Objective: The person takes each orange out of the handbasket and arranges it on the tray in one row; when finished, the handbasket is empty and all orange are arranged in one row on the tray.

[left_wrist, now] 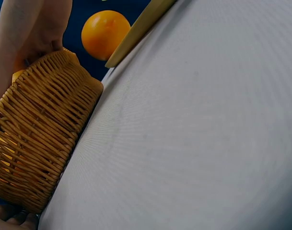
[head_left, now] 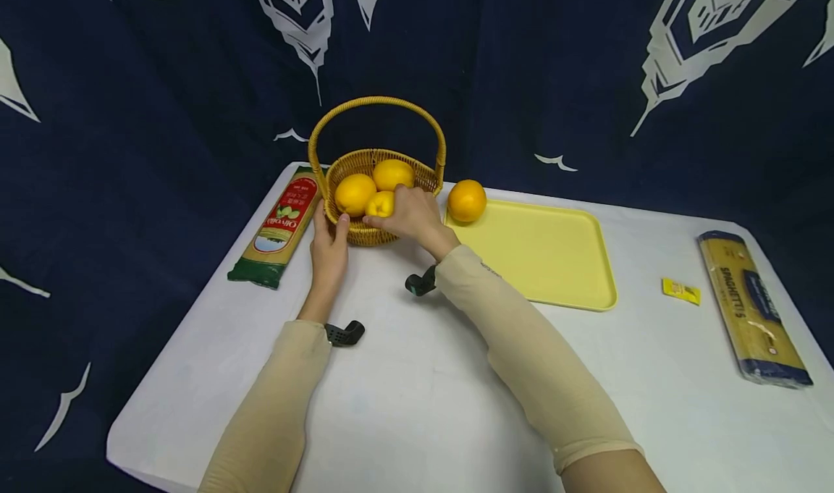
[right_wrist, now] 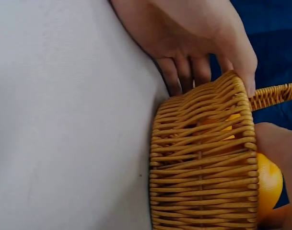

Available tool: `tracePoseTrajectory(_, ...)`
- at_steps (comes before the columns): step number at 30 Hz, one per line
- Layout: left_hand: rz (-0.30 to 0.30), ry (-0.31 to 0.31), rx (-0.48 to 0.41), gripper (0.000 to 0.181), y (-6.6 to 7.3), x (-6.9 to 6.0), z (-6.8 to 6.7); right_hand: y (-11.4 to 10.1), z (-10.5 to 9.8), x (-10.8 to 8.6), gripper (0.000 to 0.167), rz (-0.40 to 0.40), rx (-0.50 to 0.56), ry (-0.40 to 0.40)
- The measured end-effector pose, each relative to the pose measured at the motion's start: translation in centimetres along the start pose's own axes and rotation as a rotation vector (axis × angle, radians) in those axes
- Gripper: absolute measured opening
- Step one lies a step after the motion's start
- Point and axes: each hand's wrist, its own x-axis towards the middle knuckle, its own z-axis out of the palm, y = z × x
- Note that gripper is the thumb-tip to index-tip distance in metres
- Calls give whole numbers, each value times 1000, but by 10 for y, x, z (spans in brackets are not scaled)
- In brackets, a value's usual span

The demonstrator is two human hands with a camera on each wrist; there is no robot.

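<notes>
A wicker basket (head_left: 371,237) with a tall hooped handle stands at the back of the table. My left hand (head_left: 329,250) grips its left side, thumb at the rim and fingers along the outer wall, as the right wrist view also shows. Over the front right rim, my right hand (head_left: 413,214) reaches in and holds a smooth yellow fruit (head_left: 381,204) with a dimpled end; its kind is unclear. Two orange-yellow round fruits, one at the left (head_left: 355,194) and one behind (head_left: 394,174), lie in the basket. The right fingertips are partly hidden.
Right of the basket, an orange (head_left: 466,201) sits at the corner of a yellow tray (head_left: 547,254). A red-and-green pasta packet (head_left: 284,225) lies left of the basket. Farther right are a small yellow sachet (head_left: 681,291) and a spaghetti packet (head_left: 752,308). A dark curtain hangs behind.
</notes>
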Motion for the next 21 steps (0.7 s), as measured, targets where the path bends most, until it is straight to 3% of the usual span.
tracePoseTrajectory(9,-2,4,36,66,1,-1,2,8,-8,-4,90,-9,210,138)
tracePoseTrajectory(21,-2,-9,24,68,0,-2,0,25,-38,-27,84,-121,325,195)
